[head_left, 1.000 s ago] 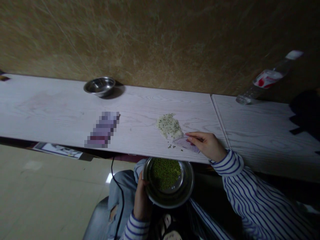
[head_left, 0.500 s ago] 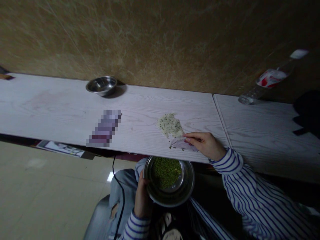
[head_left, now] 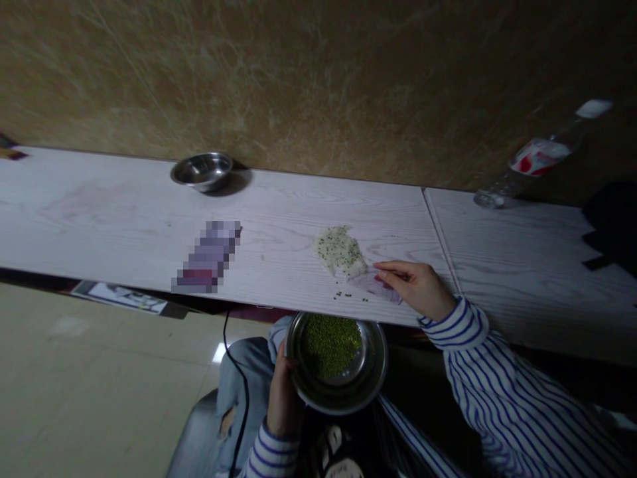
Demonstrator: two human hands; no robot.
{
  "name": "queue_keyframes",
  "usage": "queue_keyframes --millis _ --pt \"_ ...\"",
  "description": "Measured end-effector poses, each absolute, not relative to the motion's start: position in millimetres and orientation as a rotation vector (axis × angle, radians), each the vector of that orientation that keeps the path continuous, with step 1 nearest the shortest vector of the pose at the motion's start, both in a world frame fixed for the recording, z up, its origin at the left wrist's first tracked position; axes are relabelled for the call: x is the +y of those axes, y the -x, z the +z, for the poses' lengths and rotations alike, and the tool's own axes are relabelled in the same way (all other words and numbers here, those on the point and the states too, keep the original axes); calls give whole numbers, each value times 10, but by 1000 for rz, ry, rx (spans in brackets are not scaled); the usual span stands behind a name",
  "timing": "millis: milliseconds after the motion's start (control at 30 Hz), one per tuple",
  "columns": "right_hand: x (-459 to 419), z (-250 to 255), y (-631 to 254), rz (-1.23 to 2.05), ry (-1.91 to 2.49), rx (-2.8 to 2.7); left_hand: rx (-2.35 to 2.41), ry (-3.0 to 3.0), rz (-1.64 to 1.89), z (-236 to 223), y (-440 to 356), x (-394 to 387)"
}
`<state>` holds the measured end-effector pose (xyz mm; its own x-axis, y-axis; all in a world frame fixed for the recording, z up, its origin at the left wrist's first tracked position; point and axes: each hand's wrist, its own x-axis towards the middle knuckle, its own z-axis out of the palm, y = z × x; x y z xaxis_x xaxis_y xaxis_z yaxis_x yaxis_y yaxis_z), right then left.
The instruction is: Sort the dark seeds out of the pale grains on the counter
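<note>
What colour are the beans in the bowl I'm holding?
Green; the beans show best in the head view.

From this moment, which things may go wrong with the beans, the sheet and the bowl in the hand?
1. A few loose green beans lie near the front edge of the table; the thin translucent sheet in the right hand might knock them off.
2. The left hand grips the bowl of green beans at one side, so it could tip if that grip slips; any support underneath is hidden.

Clear protractor at the bean-flecked rice heap on the tabletop; below, steel bowl cradling green mung beans!
</note>
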<state>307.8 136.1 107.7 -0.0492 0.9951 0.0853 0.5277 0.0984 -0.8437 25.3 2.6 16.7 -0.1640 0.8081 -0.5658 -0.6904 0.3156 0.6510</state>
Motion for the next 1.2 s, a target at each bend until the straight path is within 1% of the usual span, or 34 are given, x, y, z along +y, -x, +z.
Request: queue_keyframes --millis 233,400,600,867,1200 --pt "1391 1076 -3203 866 1508 -1536 1076 -182 1319 25 -184 1" --pt "1465 1045 -3057 854 1543 -1573 1091 -177 1327 102 -190 13" --pt "1434 1061 -2990 946 1511 -1612 1137 -141 1325 192 -236 34" --pt "1389 1073 -3069 903 1512 -1611 1157 -163 1330 239 -280 43" --pt "1357 1030 -3003 924 1503 -1646 1172 -169 1333 265 -291 41"
